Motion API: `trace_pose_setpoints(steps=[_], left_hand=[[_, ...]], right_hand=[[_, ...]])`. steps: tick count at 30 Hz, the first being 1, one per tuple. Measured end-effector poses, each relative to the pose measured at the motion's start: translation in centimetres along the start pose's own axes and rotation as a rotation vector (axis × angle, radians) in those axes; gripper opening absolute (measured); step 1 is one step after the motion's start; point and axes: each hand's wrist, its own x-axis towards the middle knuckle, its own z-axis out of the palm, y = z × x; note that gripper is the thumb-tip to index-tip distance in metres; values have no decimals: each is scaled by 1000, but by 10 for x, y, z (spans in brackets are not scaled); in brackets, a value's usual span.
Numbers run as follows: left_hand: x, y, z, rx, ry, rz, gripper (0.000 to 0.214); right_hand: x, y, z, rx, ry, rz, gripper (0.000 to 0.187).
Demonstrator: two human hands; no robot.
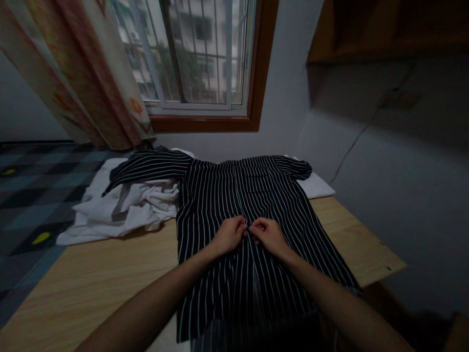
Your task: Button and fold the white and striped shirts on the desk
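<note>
A black shirt with white stripes [216, 195] lies spread out on the wooden table, its sleeves reaching out to both sides at the far end. Over the middle of its front, my left hand [230, 234] pinches the fabric along the centre line. Close beside it, my right hand [268, 235] is also closed on the cloth, thumb and fingertips together. A narrow gap separates the two sets of fingertips. Whether a button sits between them is too small to make out. The shirt's lower hem hangs toward me over the near edge.
Crumpled white clothes [128, 208] lie at the table's left, partly under one sleeve. A folded white item [317, 186] rests at the far right. The wooden table [110, 269] borders a checked bedspread [32, 195]. Behind are a curtain [88, 73] and a window [198, 54]; a shelf [384, 34] overhangs the right.
</note>
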Motion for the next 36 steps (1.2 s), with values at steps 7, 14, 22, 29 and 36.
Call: trace_pose_setpoints(steps=[7, 14, 22, 29, 36], left_hand=[[-4, 3, 0, 517, 0, 94, 22], [-16, 3, -26, 556, 10, 183, 23], [-130, 15, -39, 513, -303, 537, 70], [-159, -1, -15, 567, -222, 607, 31], [-141, -3, -20, 327, 142, 513, 18]], right_hand=[[5, -6, -7, 114, -133, 194, 20], [-16, -20, -37, -245, -21, -78, 17], [-139, -9, -84, -887, -468, -498, 68], [-146, 25, -69, -991, -390, -747, 48], [-134, 14, -62, -640, -152, -766, 20]])
